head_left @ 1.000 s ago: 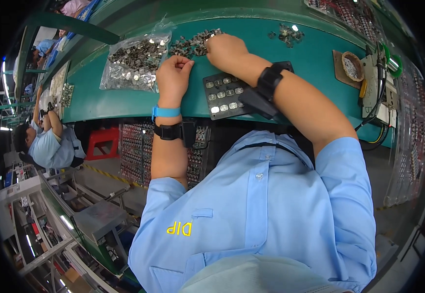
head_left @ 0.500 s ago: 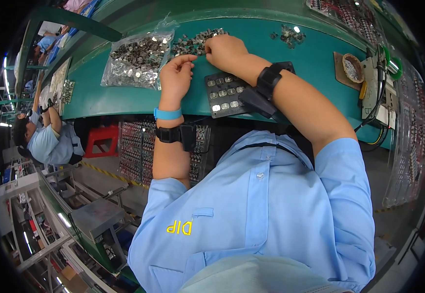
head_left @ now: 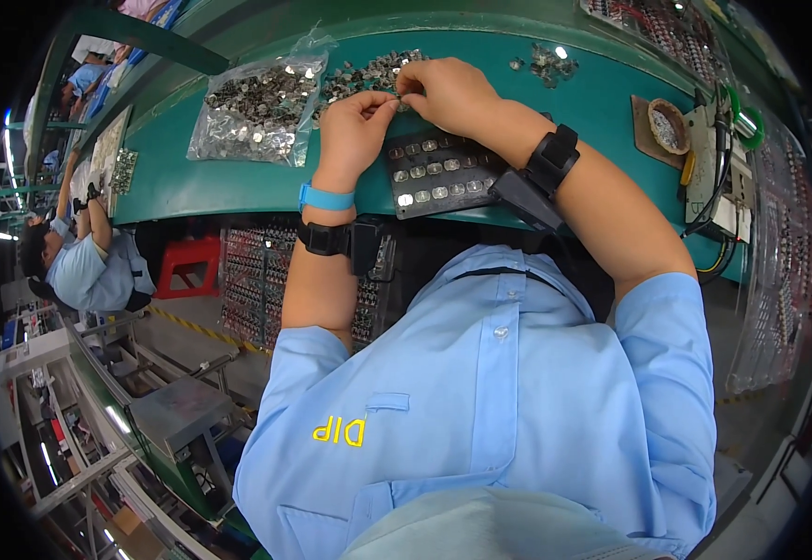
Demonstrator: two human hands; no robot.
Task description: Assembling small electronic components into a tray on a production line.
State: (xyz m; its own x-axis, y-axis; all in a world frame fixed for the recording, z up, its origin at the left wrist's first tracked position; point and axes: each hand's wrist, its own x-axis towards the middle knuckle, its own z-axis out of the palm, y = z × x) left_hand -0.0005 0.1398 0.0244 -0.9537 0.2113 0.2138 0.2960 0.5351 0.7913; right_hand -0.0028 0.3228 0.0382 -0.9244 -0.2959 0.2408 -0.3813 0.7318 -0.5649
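silvery small parts [head_left: 368, 75] lie heaped on the green bench [head_left: 238, 177] at twelve o'clock of the dark tray [head_left: 443, 173], both hands, left hand [head_left: 354, 131] and right hand [head_left: 448, 93], pinching one tiny piece together above it.

Small silvery metal parts [head_left: 368, 75] heaped loose on green bench; dark tray [head_left: 443, 173] w/ filled slots.
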